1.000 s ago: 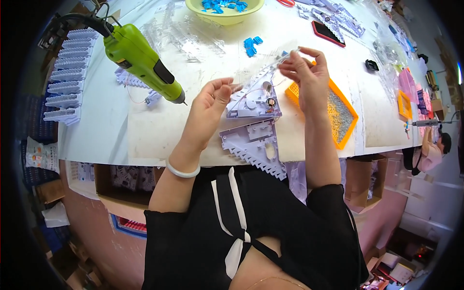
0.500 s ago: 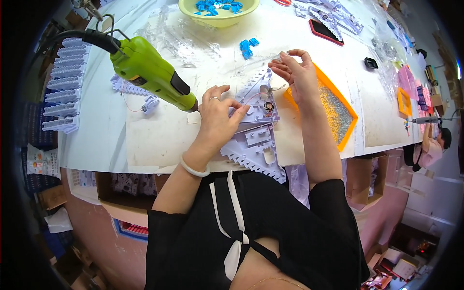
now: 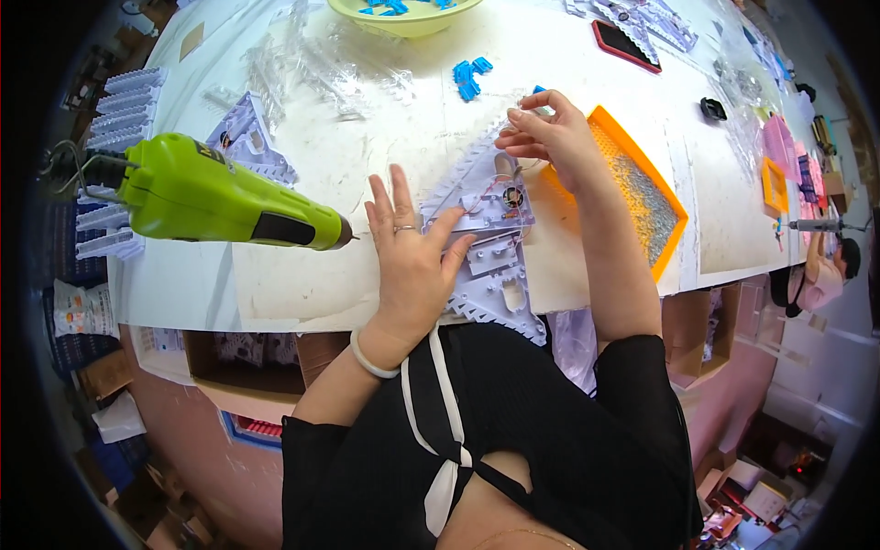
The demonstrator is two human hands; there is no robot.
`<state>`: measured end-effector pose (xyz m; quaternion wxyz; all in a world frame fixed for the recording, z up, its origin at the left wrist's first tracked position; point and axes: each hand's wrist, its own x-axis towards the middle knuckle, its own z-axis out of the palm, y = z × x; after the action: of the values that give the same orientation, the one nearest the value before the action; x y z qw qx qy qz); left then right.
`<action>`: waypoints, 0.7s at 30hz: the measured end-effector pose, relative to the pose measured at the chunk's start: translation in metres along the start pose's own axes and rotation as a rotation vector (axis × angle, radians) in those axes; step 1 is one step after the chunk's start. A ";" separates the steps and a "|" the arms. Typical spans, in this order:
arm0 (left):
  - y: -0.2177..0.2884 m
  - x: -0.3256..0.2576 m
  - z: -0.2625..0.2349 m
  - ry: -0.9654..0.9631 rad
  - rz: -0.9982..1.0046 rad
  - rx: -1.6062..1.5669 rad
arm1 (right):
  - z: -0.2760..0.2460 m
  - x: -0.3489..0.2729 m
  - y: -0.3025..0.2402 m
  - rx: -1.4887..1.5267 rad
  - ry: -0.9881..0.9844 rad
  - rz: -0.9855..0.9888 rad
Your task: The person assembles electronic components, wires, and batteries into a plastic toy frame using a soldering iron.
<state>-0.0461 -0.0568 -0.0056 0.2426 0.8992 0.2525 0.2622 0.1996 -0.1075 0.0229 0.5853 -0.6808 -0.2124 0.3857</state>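
I see my left hand (image 3: 412, 266) lying flat on the white table (image 3: 302, 275), fingers (image 3: 390, 197) spread, the thumb pressing on the near edge of a clear plastic panel (image 3: 486, 197). The panel is roughly triangular with toothed edges; through it show a round dark part with thin red wires, a round cut-out and a rectangular slot. It lies at the table's near edge, right in front of me, on top of a second toothed panel (image 3: 500, 293) of the same kind that juts out toward my body. My right hand (image 3: 550, 137) is at the panel's far corner, fingers drawn together in a pinch on that tip or on something small there; I cannot tell which. Just beside that hand is an orange tray (image 3: 674, 229) filled with small grey pieces. A green power screwdriver (image 3: 220, 197) hangs to the left of my left hand, its tip near my fingers but not touching. Blue plastic bits (image 3: 469, 75) lie farther back.
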 end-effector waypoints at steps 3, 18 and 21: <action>-0.002 0.002 -0.005 -0.085 0.112 0.101 | -0.002 0.001 0.002 -0.022 0.001 0.017; -0.005 0.008 -0.004 -0.100 0.204 0.075 | -0.007 0.004 0.001 -0.216 -0.038 0.065; -0.007 0.005 -0.002 -0.113 0.240 0.088 | -0.009 0.005 -0.001 -0.309 -0.032 0.045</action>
<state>-0.0454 -0.0479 -0.0064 0.1839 0.9460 0.1405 0.2270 0.2092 -0.1094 0.0223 0.4614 -0.7610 -0.2635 0.3723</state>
